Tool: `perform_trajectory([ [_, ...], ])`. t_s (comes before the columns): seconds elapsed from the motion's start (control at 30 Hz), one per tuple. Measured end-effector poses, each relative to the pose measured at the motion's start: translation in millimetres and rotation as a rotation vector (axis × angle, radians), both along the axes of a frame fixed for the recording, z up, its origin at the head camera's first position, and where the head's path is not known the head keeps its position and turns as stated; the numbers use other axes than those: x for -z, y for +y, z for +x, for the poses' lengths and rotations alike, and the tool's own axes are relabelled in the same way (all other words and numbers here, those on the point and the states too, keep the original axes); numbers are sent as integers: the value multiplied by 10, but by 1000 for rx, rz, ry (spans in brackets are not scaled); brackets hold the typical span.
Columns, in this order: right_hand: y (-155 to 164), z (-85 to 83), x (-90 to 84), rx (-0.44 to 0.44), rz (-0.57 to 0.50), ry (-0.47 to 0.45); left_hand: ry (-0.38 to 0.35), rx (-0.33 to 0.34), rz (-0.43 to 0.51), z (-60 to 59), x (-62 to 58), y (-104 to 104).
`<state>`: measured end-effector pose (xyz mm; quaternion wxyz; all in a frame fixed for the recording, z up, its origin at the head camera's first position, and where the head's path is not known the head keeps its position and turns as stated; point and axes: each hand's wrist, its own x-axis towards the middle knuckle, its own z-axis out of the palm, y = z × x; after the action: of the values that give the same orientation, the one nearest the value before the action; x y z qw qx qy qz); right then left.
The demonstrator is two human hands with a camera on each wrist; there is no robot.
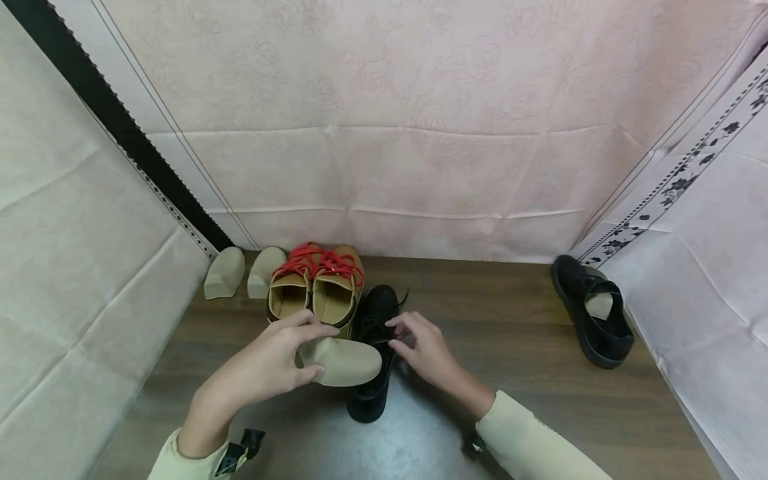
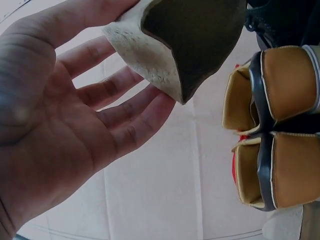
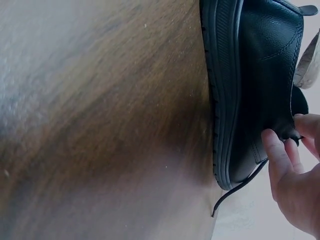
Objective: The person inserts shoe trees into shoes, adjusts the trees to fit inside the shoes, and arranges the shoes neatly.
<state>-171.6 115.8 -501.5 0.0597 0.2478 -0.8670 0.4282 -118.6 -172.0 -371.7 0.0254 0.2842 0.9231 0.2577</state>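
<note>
My left hand [image 1: 264, 373] grips a beige toe-shaped shoe filler [image 1: 345, 362] between thumb and fingers, above the near black shoe [image 1: 372, 393]. The left wrist view shows the filler's hollow, dark back end [image 2: 200, 40]. That shoe stands upright on the floor, its toe towards the far wall. At its lace area, my right hand [image 1: 423, 350] pinches the upper's edge from the right side; in the right wrist view the fingertips [image 3: 270, 136] touch the black leather by the opening. One loose lace [image 3: 240, 187] hangs near the toe. The filler hides part of the shoe's opening.
A pair of tan shoes with red laces [image 1: 318, 263] stands left of the black shoe. Two more beige fillers [image 1: 225, 275] stand farther left by the cloth wall [image 1: 90, 280]. Another black shoe [image 1: 594, 313], with a filler inside, lies at the right wall.
</note>
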Motion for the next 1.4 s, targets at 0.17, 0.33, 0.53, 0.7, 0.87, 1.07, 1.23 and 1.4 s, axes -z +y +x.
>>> perform_trajectory([
  [0.17, -6, -3, -2, 6, 3, -7, -21, 17, 2, 23, -5, 47],
  [0.33, -10, -3, -6, 14, -2, -9, -27, 13, 0, 24, 0, 102],
  [0.53, -16, 0, -16, 20, 5, -19, -27, 2, -5, 26, 48, 169],
  [0.7, -16, 1, -19, 30, 13, -27, -51, -27, -27, 25, 70, 237],
  [0.87, -17, -5, -7, 32, 19, -25, -29, -33, -37, 47, 57, 294],
  [1.07, -16, -2, -8, 24, 3, -27, 33, -29, -69, 77, 39, 403],
  [1.23, -15, -10, 9, 22, 3, -7, 62, -2, -84, 58, 76, 487],
  [1.4, -10, -12, 10, 25, 8, -2, 101, 29, -67, 11, 139, 512],
])
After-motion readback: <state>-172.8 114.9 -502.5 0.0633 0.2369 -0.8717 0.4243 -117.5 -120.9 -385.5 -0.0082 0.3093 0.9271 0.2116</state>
